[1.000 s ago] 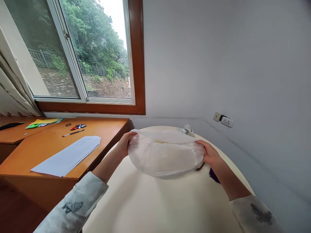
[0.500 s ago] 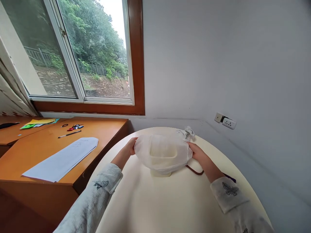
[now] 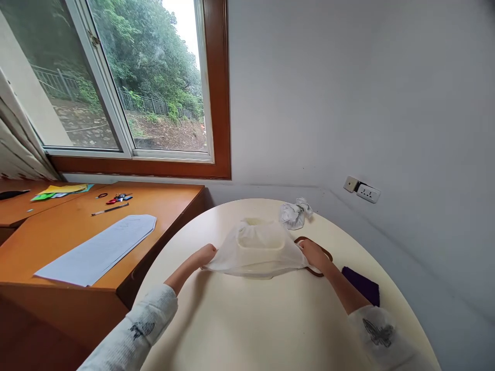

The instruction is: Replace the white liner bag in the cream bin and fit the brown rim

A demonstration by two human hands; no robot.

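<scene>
A thin, translucent white plastic bag [image 3: 255,260] is spread over a pale cream box-like container [image 3: 257,222] near the far side of a round cream bench [image 3: 251,324]. The container's rounded rectangular outline shows through the film, and the bag's lower edge runs across the near side, slightly creased and pulled out toward both sides.

The left hand [image 3: 208,253] has its grip closed on the bag's left corner, fingers curled in. The right hand [image 3: 312,253] grasps the opposite corner; some of its fingers are hidden. Both forearms reach in from the near side, in white sleeves [image 3: 129,327] printed with dark butterflies.

A brown rounded loop [image 3: 328,254] lies on the bench partly beneath the right hand, just beside the bag. A dark purple folded cloth [image 3: 361,285] rests to the right, next to the right forearm. Behind the bag and slightly right sits a crumpled white plastic bundle [image 3: 294,214] with dark markings.

On the left, a separate orange-brown wooden bench [image 3: 170,198] carries white paper sheets [image 3: 96,252], a slim dark pen [image 3: 110,209] and a cluster of small red and blue items [image 3: 119,199].
</scene>
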